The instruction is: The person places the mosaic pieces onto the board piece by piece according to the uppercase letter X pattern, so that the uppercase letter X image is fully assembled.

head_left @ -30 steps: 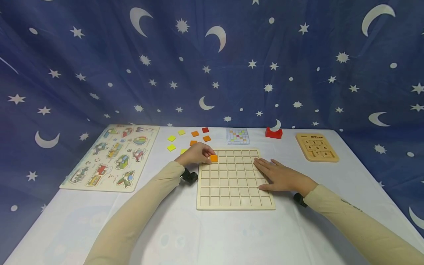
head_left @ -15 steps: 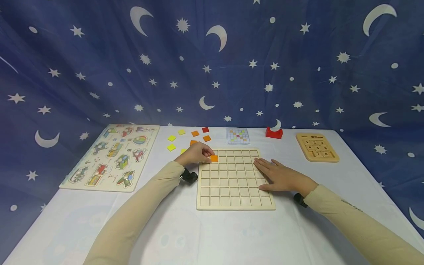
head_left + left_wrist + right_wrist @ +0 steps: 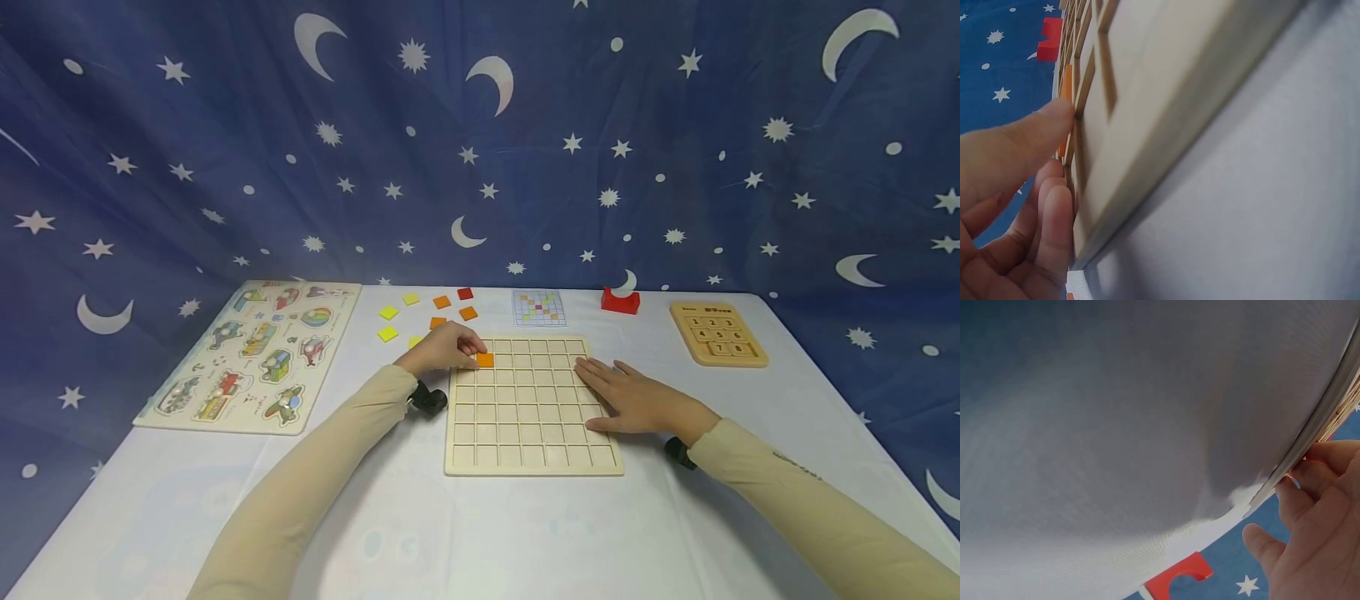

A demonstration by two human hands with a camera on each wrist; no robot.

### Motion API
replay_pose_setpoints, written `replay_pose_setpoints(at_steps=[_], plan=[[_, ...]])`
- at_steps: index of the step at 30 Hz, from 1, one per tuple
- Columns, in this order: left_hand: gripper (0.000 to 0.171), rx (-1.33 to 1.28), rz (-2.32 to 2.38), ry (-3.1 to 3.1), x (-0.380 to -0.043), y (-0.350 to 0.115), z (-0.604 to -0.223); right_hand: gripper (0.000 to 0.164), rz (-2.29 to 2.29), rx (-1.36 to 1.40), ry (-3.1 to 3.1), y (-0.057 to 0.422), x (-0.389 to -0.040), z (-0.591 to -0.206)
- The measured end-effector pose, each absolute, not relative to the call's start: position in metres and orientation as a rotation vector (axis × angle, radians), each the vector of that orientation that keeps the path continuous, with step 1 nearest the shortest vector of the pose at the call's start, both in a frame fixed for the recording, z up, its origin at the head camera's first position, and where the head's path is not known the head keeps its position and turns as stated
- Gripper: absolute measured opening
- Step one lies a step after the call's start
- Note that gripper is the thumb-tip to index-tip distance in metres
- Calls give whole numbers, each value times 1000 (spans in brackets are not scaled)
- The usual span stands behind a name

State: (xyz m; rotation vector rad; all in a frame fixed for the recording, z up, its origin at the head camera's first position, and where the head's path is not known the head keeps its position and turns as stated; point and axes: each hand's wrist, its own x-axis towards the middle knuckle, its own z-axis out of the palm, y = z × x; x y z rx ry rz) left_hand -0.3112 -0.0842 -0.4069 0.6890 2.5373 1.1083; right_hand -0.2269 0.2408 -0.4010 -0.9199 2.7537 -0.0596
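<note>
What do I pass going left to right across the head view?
Vehicle puzzle board → left hand → orange tile at its fingertips → pattern card → notched red block → number puzzle. Left out for overlap: grid board, right hand, loose tiles.

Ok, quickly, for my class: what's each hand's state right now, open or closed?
Left hand: closed, pinching a flat orange square tile.
Right hand: open, resting on the pale wooden grid board.

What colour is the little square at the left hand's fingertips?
The tile is orange; the head view shows it best.
</note>
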Motion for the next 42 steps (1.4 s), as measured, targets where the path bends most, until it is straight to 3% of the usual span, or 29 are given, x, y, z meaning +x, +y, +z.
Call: replay_pose_setpoints(at_steps=[12,24,42], plan=[[28,675,1157,2478,-318,-90,-407,90,-48,-916,2750,242,-229,-403],[37,539,1266,2549,-340,-131,-372,89,-54,-920,2754,241,-228,-402],[40,481,1166,2579,-345,-165,-404,90,-51,-893,2748,241,-229,-403]])
